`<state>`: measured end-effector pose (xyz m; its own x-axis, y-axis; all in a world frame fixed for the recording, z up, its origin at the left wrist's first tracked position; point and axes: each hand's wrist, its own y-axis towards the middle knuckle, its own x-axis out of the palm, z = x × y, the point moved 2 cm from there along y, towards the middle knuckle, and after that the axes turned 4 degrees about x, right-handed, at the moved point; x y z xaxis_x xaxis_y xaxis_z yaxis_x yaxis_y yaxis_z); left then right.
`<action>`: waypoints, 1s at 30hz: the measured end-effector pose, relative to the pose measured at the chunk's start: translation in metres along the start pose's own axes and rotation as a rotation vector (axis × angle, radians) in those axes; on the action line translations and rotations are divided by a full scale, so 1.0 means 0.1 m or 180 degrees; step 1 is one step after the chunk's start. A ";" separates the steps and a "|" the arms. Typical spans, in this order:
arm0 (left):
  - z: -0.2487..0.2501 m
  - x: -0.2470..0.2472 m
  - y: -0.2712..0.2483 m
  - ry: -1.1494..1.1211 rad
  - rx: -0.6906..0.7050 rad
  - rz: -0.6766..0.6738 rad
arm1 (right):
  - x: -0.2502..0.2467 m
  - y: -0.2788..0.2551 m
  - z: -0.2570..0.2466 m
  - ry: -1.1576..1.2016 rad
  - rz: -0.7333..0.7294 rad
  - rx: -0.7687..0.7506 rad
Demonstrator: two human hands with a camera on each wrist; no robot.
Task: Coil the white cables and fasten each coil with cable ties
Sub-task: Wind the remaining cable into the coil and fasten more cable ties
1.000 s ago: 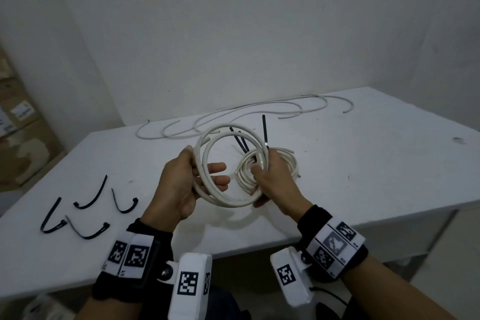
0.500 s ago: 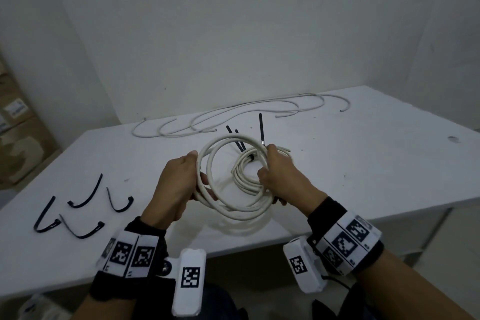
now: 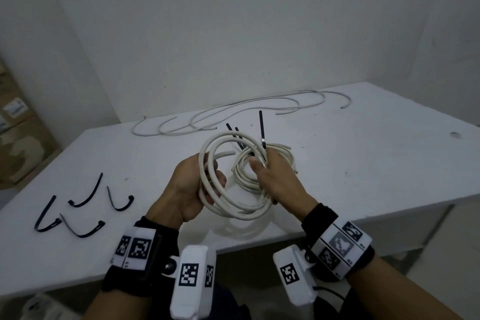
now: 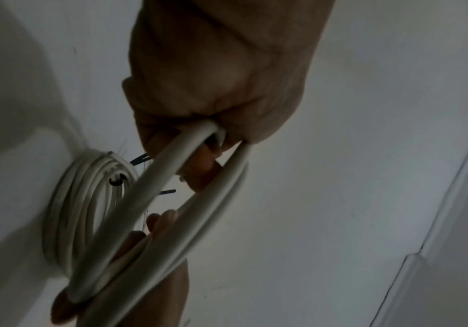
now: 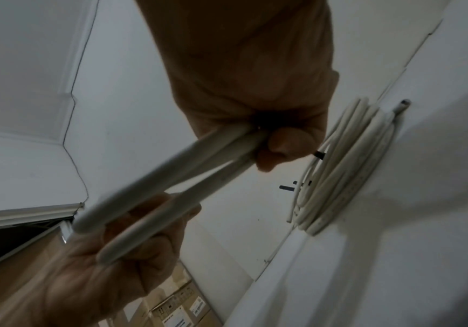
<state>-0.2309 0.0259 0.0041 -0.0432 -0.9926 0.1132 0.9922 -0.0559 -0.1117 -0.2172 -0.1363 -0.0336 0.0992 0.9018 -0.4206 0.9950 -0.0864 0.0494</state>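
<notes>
I hold a coil of thick white cable (image 3: 228,205) above the table's front edge. My left hand (image 3: 192,189) grips its left side, fingers curled round the loops (image 4: 171,163). My right hand (image 3: 275,179) grips its right side (image 5: 227,150). Behind it on the table lies a smaller white coil (image 3: 283,161) (image 4: 81,199) (image 5: 347,168) bound with black cable ties whose tails (image 3: 261,127) stick up. Loose white cables (image 3: 233,114) stretch across the far side of the table. Several black cable ties (image 3: 83,202) lie at the left.
The white table (image 3: 376,163) stands in a corner of white walls. Cardboard boxes (image 3: 18,138) are stacked on the floor to the left. The table's front edge runs just below my wrists.
The coil has tilted and tightened between my hands. My right hand has shifted its hold down along the coil's right side. My left hand keeps its grip.
</notes>
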 end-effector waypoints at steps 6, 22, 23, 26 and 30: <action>0.00 -0.04 0.00 0.0323 -0.0243 -0.0104 | -0.03 0.04 -0.03 -0.0292 0.0089 -0.0120; -0.09 -0.14 0.10 0.0275 -0.0507 0.0134 | 0.04 0.06 0.02 -0.0965 -0.0047 -0.0272; -0.11 -0.13 0.10 0.0200 -0.0482 0.0176 | 0.05 0.05 0.02 -0.1008 -0.0043 -0.0288; -0.16 -0.08 0.11 -0.0276 -0.0530 0.0255 | 0.07 0.03 0.00 -0.1084 -0.0045 -0.0285; -0.18 -0.11 0.15 -0.0466 -0.0645 0.0169 | 0.07 0.02 -0.03 -0.1038 -0.0135 -0.0280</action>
<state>-0.2176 0.0337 -0.0161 0.0405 -0.9694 0.2422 0.9482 -0.0391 -0.3152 -0.2146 -0.1289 -0.0336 0.0692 0.7197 -0.6909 0.9952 -0.0019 0.0977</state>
